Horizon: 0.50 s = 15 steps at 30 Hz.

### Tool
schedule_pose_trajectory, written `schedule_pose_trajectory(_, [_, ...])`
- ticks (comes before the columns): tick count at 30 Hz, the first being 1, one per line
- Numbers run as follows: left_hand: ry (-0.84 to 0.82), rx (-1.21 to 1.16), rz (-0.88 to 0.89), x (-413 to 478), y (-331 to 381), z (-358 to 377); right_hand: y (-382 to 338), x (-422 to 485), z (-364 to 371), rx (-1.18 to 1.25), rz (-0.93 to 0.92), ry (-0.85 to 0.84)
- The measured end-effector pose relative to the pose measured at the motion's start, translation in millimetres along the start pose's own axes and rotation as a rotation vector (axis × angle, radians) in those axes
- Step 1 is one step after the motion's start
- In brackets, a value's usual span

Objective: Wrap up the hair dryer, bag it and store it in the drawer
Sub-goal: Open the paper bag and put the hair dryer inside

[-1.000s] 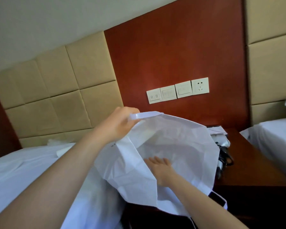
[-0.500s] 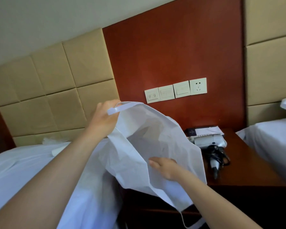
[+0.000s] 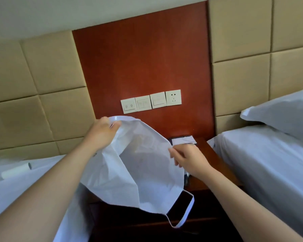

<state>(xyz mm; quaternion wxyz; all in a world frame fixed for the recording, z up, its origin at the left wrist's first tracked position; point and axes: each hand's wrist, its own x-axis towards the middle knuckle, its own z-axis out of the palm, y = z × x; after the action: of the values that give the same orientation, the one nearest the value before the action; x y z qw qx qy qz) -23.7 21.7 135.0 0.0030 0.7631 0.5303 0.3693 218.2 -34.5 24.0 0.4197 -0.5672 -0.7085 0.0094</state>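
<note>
Over nightstand (image 3: 217, 152), left hand (image 3: 101, 135) and right hand (image 3: 191, 159) hold bag (image 3: 147, 175) open.

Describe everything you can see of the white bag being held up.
The thin white fabric-like bag is held up, crumpled, before the dark wooden nightstand, its mouth spread open toward the camera. The left hand grips the upper rim at one strap handle; the right hand pinches the right edge. A second strap handle hangs looped below.
</note>
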Motion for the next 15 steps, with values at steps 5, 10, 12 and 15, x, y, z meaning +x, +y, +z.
schedule_pose_trajectory(5, [-0.216, -0.081, 0.012, 1.7, 6.0, 1.2, 43.4, 1.4, -8.8, -0.13, 0.342, 0.17])
schedule_pose_trajectory(10, [-0.282, -0.062, 0.019, 3.6, 4.8, 6.0, 78.3, 3.7, 9.3, -0.148, 0.569, 0.026])
schedule_pose_trajectory(12, [-0.295, -0.061, 0.035, 4.4, 3.2, 8.0, 86.8, 5.7, 17.8, -0.134, 0.657, -0.02])
schedule_pose_trajectory(15, [-0.309, -0.084, 0.06, 6.1, -2.0, 8.5, 93.5, 9.6, 31.0, -0.079, 0.743, -0.054])
